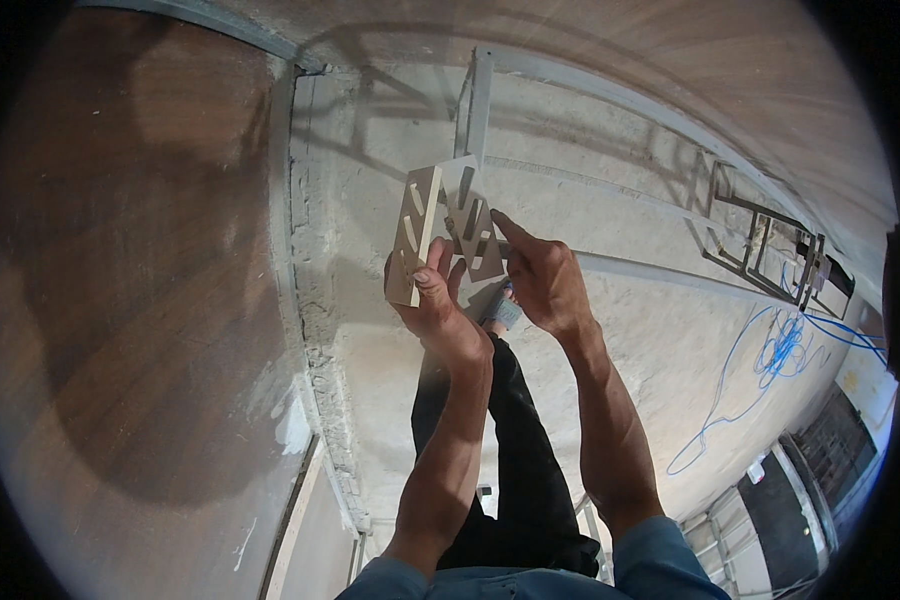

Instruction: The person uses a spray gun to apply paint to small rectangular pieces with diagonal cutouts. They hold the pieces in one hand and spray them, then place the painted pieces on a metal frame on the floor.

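Observation:
My left hand [443,305] is closed around the lower part of a beige slotted panel [411,225], its thumb over the pale front edge and fingertips on the inner side. To the right of that face stands a second slotted face [477,222], paler and set at an angle. The two seem to meet at the top, though I cannot tell whether they are one piece. My right hand [550,282] is beside the second face. Its index finger is stretched out, the tip at that face's right edge, while the other fingers curl and partly hide.
A large brown board [130,270] stands on the left beside a grey metal frame bar [282,190]. More metal bars [478,105] cross the pale concrete floor [610,370]. At right are a dark metal frame [760,240] and a tangled blue cable [785,350]. My shoe [503,312] shows below.

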Motion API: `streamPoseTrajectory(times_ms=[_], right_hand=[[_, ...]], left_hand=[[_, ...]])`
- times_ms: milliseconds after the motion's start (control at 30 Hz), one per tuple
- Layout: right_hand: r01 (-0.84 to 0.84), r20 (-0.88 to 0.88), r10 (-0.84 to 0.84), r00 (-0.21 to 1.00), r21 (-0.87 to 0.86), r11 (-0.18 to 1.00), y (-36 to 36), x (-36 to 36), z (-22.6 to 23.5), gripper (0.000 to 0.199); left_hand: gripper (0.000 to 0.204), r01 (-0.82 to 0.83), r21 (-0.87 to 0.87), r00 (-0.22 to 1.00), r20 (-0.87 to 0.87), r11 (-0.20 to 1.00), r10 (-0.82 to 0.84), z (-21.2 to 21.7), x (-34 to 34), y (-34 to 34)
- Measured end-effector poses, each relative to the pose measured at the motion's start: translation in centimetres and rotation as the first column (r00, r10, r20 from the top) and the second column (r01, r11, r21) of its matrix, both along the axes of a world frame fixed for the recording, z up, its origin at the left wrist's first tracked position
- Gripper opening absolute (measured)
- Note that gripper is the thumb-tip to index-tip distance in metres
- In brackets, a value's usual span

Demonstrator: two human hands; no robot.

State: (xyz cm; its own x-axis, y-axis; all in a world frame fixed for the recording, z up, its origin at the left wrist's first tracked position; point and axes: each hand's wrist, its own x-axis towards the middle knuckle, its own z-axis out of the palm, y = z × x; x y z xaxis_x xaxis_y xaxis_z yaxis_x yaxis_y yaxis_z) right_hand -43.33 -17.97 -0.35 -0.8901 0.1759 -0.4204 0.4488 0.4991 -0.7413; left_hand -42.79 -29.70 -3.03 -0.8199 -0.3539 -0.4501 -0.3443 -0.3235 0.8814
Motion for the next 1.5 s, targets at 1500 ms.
streamPoseTrajectory(times_ms=[1500], right_hand=[[0.616, 0.618, -0.559, 0.553, -0.755, -0.225, -4.2, 7.9, -4.0, 0.046]], left_hand=[[0.090, -0.087, 0.020, 0.996, 0.010, 0.996, 0.087, -1.1, 1.6, -2.9]])
